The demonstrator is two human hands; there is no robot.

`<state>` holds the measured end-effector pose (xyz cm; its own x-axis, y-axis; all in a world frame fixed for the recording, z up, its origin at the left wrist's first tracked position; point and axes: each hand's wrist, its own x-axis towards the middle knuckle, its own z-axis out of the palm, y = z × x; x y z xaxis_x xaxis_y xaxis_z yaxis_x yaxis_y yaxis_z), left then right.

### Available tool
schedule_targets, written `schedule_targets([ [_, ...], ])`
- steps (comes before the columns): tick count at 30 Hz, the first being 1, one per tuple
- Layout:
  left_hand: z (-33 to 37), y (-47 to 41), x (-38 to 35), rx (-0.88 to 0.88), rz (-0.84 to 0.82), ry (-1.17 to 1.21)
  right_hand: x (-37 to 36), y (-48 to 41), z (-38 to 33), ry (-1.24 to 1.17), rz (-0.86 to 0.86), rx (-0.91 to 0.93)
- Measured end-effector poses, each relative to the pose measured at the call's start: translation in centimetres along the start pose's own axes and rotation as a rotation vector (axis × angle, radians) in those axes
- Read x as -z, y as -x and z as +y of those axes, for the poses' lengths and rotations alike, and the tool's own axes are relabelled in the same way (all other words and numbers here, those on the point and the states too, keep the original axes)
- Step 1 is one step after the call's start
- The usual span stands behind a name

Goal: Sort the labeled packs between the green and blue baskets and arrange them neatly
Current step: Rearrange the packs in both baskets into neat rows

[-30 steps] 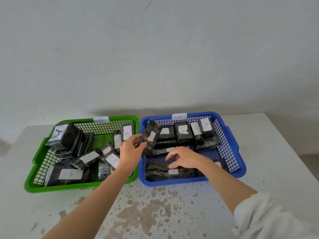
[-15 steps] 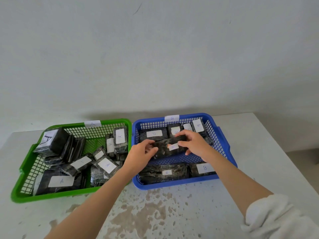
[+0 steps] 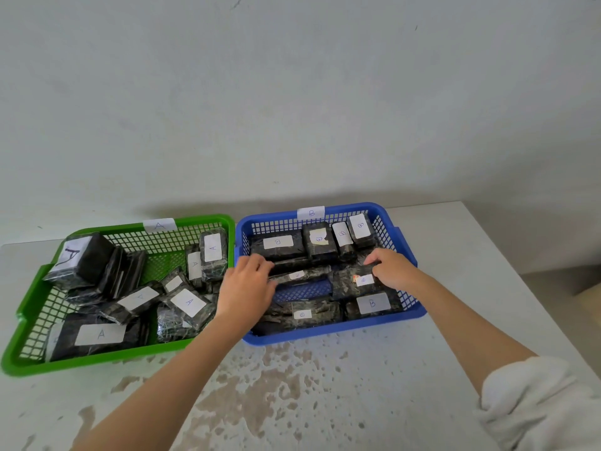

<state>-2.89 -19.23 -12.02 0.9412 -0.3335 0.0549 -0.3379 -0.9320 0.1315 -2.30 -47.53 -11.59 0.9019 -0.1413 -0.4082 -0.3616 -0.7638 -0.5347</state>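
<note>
A green basket (image 3: 97,362) tagged A sits on the left, with several dark wrapped packs labelled A (image 3: 100,335) lying loosely inside it. Beside it, a blue basket (image 3: 325,332) tagged B holds dark packs labelled B: a back row (image 3: 278,244) and a front row (image 3: 372,302). My left hand (image 3: 247,286) grips the left end of a long pack (image 3: 302,275) lying across the blue basket's middle. My right hand (image 3: 393,270) curls over the far edge of a pack with an orange-marked label (image 3: 353,283), just right of the long one.
Both baskets stand side by side, touching, on a white table (image 3: 325,385) with worn brown patches, close to a pale wall (image 3: 292,109). The table's right edge runs near the blue basket. My right sleeve (image 3: 536,408) is white.
My left hand carried a pack from over the green basket's edge into the blue basket. Both hands then lowered it into the middle row, and my right hand slid to the right.
</note>
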Motion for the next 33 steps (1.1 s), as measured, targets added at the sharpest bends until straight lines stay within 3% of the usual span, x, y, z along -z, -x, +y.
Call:
schedule_targets([
  [3,-1.2,0.7,0.1,0.186,0.015,-0.038,-0.9,-0.1,0.8,0.191,-0.009,0.055],
  [5,-1.7,1.1,-0.3,0.262,-0.049,-0.004,-1.5,0.1,1.2,0.159,-0.077,0.075],
  [7,-2.0,1.6,-0.9,0.263,-0.105,0.019,-1.8,0.5,1.4,0.094,-0.121,0.118],
  [10,-2.4,1.9,-1.6,0.222,-0.127,-0.021,-1.9,0.7,1.5,0.023,-0.046,0.19],
  [12,-2.5,1.9,-1.9,0.21,-0.123,-0.049,-1.6,0.5,1.7,0.183,0.03,0.198],
  [14,-2.5,1.9,-2.1,0.21,-0.124,-0.064,-1.1,0.5,1.7,0.499,0.135,0.214],
  [16,-2.5,1.9,-2.3,0.208,-0.125,-0.068,-0.9,0.4,1.6,0.632,0.092,0.23],
  [20,-2.6,1.9,-2.5,0.205,-0.125,-0.064,-1.6,0.6,2.0,0.645,-0.122,0.216],
  [22,-2.6,1.8,-2.5,0.205,-0.118,-0.07,-2.0,0.8,2.4,0.638,-0.093,0.267],
  [26,-2.5,1.8,-2.8,0.22,-0.106,-0.04,-3.3,1.6,2.2,0.396,-0.116,0.302],
  [33,-2.7,1.7,-2.8,0.229,-0.103,0.026,-3.8,1.7,0.3,0.304,-0.067,0.278],
])
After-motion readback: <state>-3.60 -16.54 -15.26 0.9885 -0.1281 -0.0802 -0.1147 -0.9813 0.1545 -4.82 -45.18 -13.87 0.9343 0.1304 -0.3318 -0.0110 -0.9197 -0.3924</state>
